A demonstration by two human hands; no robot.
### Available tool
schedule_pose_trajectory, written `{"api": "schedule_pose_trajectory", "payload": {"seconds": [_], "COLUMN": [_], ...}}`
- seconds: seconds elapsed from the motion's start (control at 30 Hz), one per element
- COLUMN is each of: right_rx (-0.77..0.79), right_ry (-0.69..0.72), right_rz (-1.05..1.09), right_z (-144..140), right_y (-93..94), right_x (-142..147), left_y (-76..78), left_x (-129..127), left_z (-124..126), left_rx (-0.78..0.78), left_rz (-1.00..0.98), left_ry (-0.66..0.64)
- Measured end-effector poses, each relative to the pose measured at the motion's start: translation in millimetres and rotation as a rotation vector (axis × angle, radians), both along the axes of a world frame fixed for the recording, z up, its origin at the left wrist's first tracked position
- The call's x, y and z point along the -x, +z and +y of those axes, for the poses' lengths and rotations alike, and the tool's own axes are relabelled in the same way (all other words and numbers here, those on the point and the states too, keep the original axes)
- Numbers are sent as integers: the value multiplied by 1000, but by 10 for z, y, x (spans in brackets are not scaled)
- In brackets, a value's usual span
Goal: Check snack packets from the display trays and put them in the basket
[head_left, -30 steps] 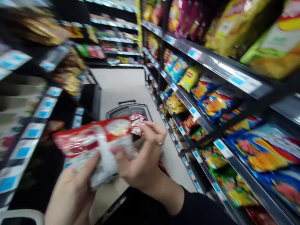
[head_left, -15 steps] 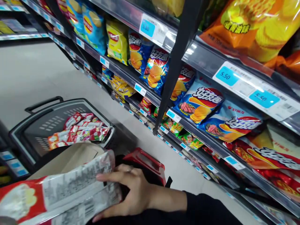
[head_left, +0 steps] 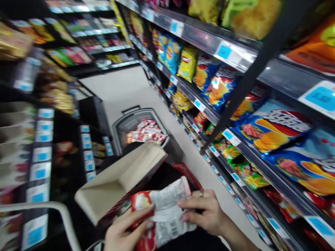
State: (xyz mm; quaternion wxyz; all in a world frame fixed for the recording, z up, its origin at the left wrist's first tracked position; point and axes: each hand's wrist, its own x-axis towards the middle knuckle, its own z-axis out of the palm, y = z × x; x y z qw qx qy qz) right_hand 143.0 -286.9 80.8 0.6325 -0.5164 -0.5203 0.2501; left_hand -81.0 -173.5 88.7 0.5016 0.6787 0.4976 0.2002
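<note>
A red and silver snack bag, its printed back and barcode facing up, is held between both hands low in the view. My left hand grips its red end, thumb and fingers on the surface. My right hand, with a ring on one finger, pinches the silver end. Just beyond the bag lies a tilted, open cardboard box with a pale inside. Farther off, a grey shopping basket holds a heap of red and white packets.
Shelves of chip bags run along the right, with a black post between sections. Shelves with price tags line the left. A white curved bar is at lower left. Pale floor stretches ahead.
The view has swung left and widened, so the left shelves and the box's inside now show. The snack bag has shifted right. My left hand has come into view on its red end.
</note>
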Motion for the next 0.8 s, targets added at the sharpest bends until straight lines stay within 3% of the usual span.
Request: {"api": "schedule_pose_trajectory", "payload": {"seconds": [0.07, 0.17, 0.33, 0.47, 0.57, 0.73, 0.8], "right_rx": [-9, -45, 26, 246, 374, 495, 534], "right_ry": [11, 9, -110, -112, -105, -61, -71], "right_rz": [-31, -82, -161, -88, 108, 472, 533], "right_z": [-10, 6, 33, 62, 122, 258, 318], "right_y": [16, 34, 30, -47, -88, -82, -106], "right_x": [-7, 19, 130, 220, 260, 195, 67], "left_y": [121, 219, 311, 301, 220, 132, 156], "left_x": [-116, -196, -200, -196, -188, -158, -82], "left_z": [-81, -163, -243, -257, -238, -262, -236], "left_rx": [-127, -242, -297, -258, -146, 143, 68], "left_rz": [-75, -116, -49, -35, -78, -409, -386], "left_ry": [69, 31, 51, 117, 152, 264, 318]}}
